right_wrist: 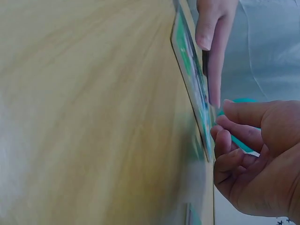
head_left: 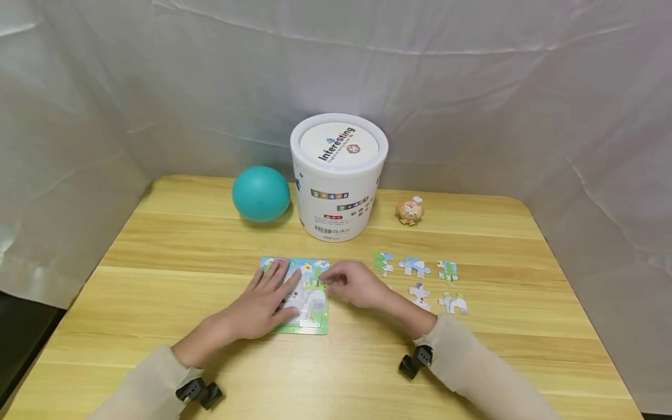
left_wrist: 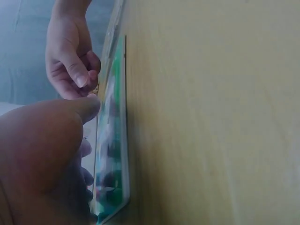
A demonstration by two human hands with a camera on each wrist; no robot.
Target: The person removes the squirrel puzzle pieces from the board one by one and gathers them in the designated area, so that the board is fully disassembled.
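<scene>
A jigsaw puzzle board (head_left: 317, 322) with a grey animal picture, trees and blue sky lies on the table. My left hand (head_left: 257, 309) rests palm down on its left part, fingers spread, covering much of the picture. At the board's upper right edge is my right hand (head_left: 357, 284), its fingers loosely bent and the fingertips by the tree part. In the right wrist view a small gap shows between the thumb (right_wrist: 246, 112) and the forefinger, and no piece is visible there. Loose puzzle pieces (head_left: 414, 267) lie in two rows to the right, one partly hidden by the right hand.
Behind the board stands a white lidded tub (head_left: 336, 201) with printed lettering. A teal ball (head_left: 261, 193) sits to its left, and a small orange chick figurine (head_left: 410, 211) to its right. Grey cloth (head_left: 336, 64) hangs around the wooden table (head_left: 357, 373).
</scene>
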